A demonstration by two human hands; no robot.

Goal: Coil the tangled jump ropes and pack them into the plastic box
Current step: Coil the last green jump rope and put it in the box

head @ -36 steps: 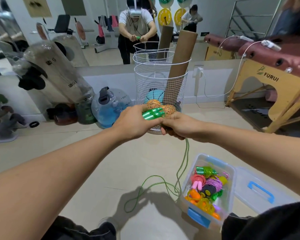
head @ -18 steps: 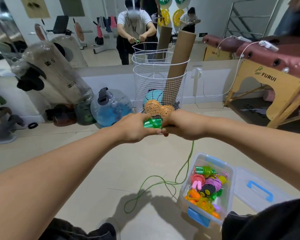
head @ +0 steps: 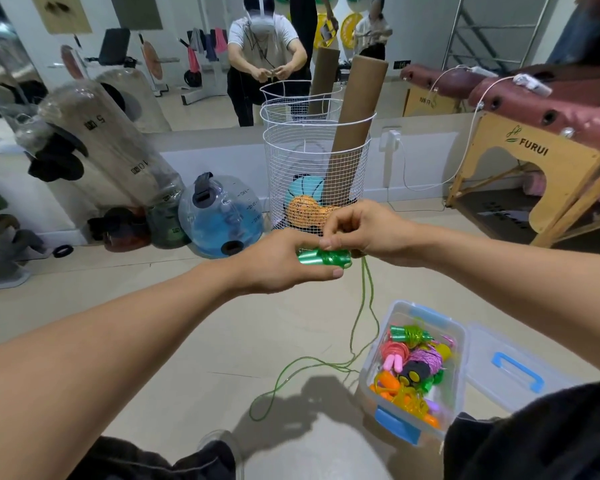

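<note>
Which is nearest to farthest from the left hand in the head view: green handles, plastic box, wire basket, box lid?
From the left hand:
1. green handles, gripped in it.
2. wire basket, on the floor just beyond the hands.
3. plastic box, on the floor, lower right.
4. box lid, right of the box.

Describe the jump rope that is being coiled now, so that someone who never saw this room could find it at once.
Look in front of the white wire basket, where two hands meet. The left hand grips the shiny green handles and the right hand pinches the cord at them. Unlike the coiled ropes in the plastic box, its thin green cord trails loose to the floor.
</note>
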